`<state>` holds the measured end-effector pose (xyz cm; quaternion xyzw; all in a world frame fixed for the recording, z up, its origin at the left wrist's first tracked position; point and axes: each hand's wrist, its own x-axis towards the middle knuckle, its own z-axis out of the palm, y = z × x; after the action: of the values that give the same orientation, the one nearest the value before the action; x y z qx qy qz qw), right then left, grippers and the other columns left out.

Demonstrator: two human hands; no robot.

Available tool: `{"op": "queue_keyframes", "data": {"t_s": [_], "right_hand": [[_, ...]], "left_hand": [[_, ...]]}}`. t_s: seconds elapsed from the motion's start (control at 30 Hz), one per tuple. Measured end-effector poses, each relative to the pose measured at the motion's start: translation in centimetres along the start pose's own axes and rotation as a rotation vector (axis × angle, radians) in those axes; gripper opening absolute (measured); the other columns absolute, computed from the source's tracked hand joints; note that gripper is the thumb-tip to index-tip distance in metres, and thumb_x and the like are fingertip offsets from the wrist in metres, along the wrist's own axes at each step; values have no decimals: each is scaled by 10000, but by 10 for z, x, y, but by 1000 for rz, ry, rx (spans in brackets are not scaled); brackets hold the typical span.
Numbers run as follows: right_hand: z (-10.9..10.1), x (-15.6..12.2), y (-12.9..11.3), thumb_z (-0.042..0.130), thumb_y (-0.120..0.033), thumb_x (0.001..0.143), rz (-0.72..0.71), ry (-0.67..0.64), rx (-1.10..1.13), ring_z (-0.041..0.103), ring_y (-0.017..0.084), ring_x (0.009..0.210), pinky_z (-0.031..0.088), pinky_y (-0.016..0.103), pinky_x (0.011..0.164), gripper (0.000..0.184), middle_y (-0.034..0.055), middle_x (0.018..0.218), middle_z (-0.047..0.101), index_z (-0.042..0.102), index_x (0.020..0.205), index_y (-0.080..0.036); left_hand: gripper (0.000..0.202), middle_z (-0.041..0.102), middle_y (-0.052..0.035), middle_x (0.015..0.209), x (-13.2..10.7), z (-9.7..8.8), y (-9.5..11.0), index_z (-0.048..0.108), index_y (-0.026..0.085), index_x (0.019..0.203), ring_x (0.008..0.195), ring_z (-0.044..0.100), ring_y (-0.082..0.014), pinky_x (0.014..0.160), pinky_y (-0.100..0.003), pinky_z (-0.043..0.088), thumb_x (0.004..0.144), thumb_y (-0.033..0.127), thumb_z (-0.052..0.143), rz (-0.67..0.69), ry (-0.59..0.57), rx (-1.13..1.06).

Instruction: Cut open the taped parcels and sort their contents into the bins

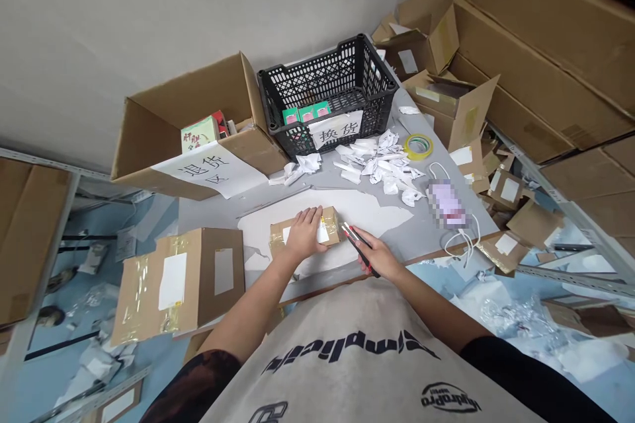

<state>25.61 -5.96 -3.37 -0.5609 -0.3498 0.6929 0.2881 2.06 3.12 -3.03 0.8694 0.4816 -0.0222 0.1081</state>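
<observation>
A small taped cardboard parcel [330, 226] with a white label lies on the grey table [426, 231] in front of me. My left hand [303, 232] rests flat on top of it, fingers stretched out. My right hand [378, 258] is closed round a red and black utility knife [356, 242], whose tip touches the parcel's right end.
A black plastic crate [327, 89] with a paper sign stands behind, beside an open carton [193, 125] with a sign. Crumpled white paper scraps [381, 162], a tape roll [418, 146] and a corded device [448, 203] lie to the right. A larger box [181, 281] sits left. Cartons pile at the right.
</observation>
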Motion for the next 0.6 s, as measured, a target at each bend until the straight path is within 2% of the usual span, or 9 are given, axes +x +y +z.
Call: {"op": "queue_keyframes", "data": {"t_s": [0.1, 0.17, 0.33, 0.4, 0.6], "right_hand": [[-3, 1, 0, 480, -485, 933, -31, 123, 11, 538, 107, 451, 481, 218, 428, 604, -66, 601, 575, 348, 1504, -341], [-2, 6, -2, 485, -459, 925, -49, 148, -19, 538, 102, 460, 486, 217, 437, 598, -60, 637, 587, 359, 1498, -341], [13, 20, -11, 543, -345, 888, -167, 148, -139, 569, 84, 522, 530, 215, 512, 635, -45, 775, 641, 352, 1493, -391], [16, 23, -12, 552, -328, 882, -167, 159, -140, 569, 83, 519, 530, 213, 506, 649, -45, 778, 643, 346, 1493, -397], [15, 22, -2, 515, -402, 917, -87, 89, -60, 557, 97, 460, 485, 207, 418, 597, -56, 660, 603, 368, 1493, -351]], "left_hand": [[1187, 428, -191, 1485, -1, 1, -1, 259, 111, 1506, 1376, 374, -361, 1177, -477, 222, 542, 504, 829, -2, -2, -11], [1207, 407, -194, 1496, -1, 3, -1, 237, 112, 1516, 1385, 354, -368, 1182, -492, 191, 540, 521, 818, 8, 7, -7], [1271, 327, -217, 1531, -4, 6, 1, 155, 97, 1539, 1412, 286, -398, 1184, -521, 128, 539, 562, 787, 28, 36, 5], [1269, 324, -220, 1529, -5, 5, 1, 153, 101, 1539, 1412, 281, -404, 1181, -525, 130, 540, 565, 784, 32, 50, -10], [1191, 454, -187, 1434, -5, 1, -1, 259, 145, 1508, 1327, 415, -370, 1153, -493, 245, 525, 511, 823, 24, 78, -85]]}}
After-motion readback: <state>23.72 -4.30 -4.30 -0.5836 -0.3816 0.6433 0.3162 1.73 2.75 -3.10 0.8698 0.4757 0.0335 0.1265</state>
